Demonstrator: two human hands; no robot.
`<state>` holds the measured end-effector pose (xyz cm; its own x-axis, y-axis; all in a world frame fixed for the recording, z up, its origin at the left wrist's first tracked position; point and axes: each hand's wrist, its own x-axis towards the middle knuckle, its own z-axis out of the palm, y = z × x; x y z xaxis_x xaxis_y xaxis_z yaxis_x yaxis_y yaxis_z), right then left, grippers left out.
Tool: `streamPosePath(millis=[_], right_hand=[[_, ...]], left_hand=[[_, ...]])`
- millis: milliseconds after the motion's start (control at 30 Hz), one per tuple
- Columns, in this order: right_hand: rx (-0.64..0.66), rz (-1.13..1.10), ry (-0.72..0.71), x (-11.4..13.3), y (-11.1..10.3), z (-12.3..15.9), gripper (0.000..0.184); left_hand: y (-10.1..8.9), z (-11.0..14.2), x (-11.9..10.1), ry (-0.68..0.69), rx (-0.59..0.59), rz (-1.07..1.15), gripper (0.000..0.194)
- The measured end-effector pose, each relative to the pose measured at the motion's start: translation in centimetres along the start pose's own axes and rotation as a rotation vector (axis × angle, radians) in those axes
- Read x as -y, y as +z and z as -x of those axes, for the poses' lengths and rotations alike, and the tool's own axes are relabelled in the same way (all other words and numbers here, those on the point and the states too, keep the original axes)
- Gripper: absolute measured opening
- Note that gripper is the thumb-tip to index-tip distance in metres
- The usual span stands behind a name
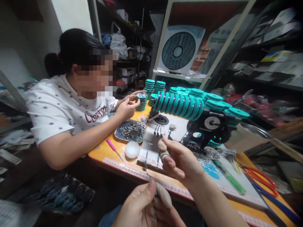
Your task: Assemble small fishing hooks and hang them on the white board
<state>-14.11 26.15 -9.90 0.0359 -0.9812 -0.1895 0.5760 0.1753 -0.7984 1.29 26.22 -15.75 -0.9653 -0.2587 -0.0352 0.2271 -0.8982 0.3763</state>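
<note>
My left hand [144, 205] is low at the front, thumb pressed against a finger in a pale finger cover. Pinched there is a thin dark cord [148, 172], whose upper end reaches the board's front edge and whose lower part hangs across my palm. Above and to the right, my right hand [182, 159] is closed, with pale covers on its fingers; what its fingertips hold, if anything, is too small to make out. Just beyond it, several short dark cords with small dark weights [158, 130] lie on the white board [151, 145].
A row of green spools [180, 105] sits on a black machine [208, 126]. A tray [115, 134] of small parts, white round lid [132, 150], pink-handled tool [111, 144], green cutter [233, 181] and red-handled scissors [262, 181] lie around. A person [78, 110] at left holds stacked spools [141, 102].
</note>
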Motion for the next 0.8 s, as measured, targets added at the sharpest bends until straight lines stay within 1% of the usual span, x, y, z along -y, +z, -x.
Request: streamPosePath(millis=[100, 233, 367, 500, 533, 600, 667, 733, 767, 800], right_hand=[[-0.006, -0.009, 0.008, 0.0, -0.1, 0.0, 0.029], [-0.014, -0.017, 0.008, 0.1, -0.1, 0.0, 0.029], [-0.046, -0.013, 0.005, 0.0, -0.2, 0.0, 0.029], [-0.034, 0.034, -0.003, 0.1, -0.1, 0.1, 0.03], [-0.035, 0.074, -0.008, 0.2, 0.0, 0.2, 0.029], [-0.062, 0.192, -0.03, 0.8, 0.2, 0.5, 0.03], [-0.101, 0.347, -0.061, 1.6, 0.5, 0.8, 0.034], [-0.121, 0.523, -0.087, 2.6, 0.6, 1.2, 0.037], [-0.122, 0.609, -0.101, 3.0, 0.6, 1.4, 0.039], [-0.122, 0.689, -0.115, 3.4, 0.6, 1.5, 0.041]], left_hand=[[-0.2, 0.3, 0.1, -0.038, -0.027, 0.012, 0.048], [0.1, 0.4, -0.2, -0.053, -0.059, -0.035, 0.044], [0.1, 0.4, 0.0, -0.047, -0.051, -0.032, 0.046], [-0.2, 0.2, 0.2, -0.04, -0.035, -0.043, 0.046], [-0.2, 0.2, 0.2, -0.022, -0.022, -0.073, 0.046], [-0.2, 0.1, -0.1, 0.077, -0.03, -0.21, 0.04], [0.0, -0.1, -0.7, 0.226, -0.102, -0.432, 0.032], [0.4, -0.5, -1.6, 0.344, -0.198, -0.62, 0.036], [0.6, -0.7, -2.1, 0.372, -0.217, -0.672, 0.038], [0.9, -1.0, -2.5, 0.376, -0.208, -0.701, 0.039]])
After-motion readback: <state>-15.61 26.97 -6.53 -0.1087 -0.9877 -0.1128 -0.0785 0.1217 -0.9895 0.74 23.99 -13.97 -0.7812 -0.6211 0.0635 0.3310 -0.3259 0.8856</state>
